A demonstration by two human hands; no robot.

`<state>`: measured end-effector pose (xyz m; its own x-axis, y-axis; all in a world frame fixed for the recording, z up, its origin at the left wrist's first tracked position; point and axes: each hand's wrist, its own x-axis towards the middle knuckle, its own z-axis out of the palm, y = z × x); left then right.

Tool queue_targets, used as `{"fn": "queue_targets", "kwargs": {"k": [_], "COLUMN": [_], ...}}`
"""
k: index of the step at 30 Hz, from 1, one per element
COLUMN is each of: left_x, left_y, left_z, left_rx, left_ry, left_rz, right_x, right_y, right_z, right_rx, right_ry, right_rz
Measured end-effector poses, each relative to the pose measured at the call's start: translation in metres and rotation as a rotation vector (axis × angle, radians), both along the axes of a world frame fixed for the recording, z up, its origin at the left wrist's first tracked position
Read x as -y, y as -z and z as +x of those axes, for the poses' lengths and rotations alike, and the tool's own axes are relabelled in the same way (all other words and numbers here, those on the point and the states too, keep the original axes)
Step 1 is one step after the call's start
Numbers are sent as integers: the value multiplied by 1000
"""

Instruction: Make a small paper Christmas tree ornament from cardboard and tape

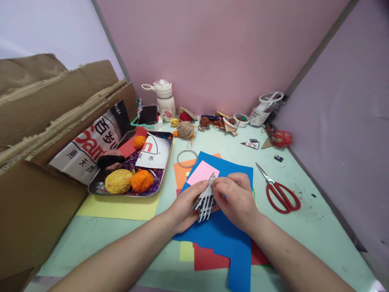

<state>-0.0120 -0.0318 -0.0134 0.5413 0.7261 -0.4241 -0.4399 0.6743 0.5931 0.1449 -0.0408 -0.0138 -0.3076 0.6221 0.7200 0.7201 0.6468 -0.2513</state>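
Between my two hands, above the blue paper (234, 235), is a small black-and-white printed piece of card (206, 202) with slits cut into narrow strips at its lower end. My left hand (187, 207) grips it from the left, thumb on top and fingers underneath. My right hand (235, 198) pinches at its upper right edge with bent fingers; the fingertips are partly hidden. A pink paper square (203, 172) lies just behind my hands. Red-handled scissors (281, 196) rest to the right, blades pointing away and slightly apart.
A metal tray (130, 196) with yarn balls and beads stands left, beside stacked cardboard (75, 93). A metal ring (187, 158) lies behind the papers. Along the back are a white bottle (166, 103), a beige yarn ball (185, 129), a plastic cup (263, 111) and red yarn (281, 138).
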Motion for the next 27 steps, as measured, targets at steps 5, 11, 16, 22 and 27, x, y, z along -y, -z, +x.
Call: {"fn": "queue_targets", "kwargs": {"k": [5, 11, 16, 22, 27], "left_x": [0, 1, 2, 2, 3], "left_y": [0, 2, 2, -1, -1], "left_z": [0, -1, 0, 2, 2], "left_rx": [-2, -10, -25, -33, -35], "left_ry": [-5, 2, 6, 21, 2], "left_rz": [6, 10, 28, 77, 26], "right_x": [1, -1, -1, -2, -2], "right_y": [1, 3, 1, -2, -2], "right_z": [1, 1, 1, -1, -2], "right_rx": [-60, -13, -10, -19, -35], "right_ry": [20, -3, -2, 25, 34], "right_rz": [24, 14, -10, -3, 29]}}
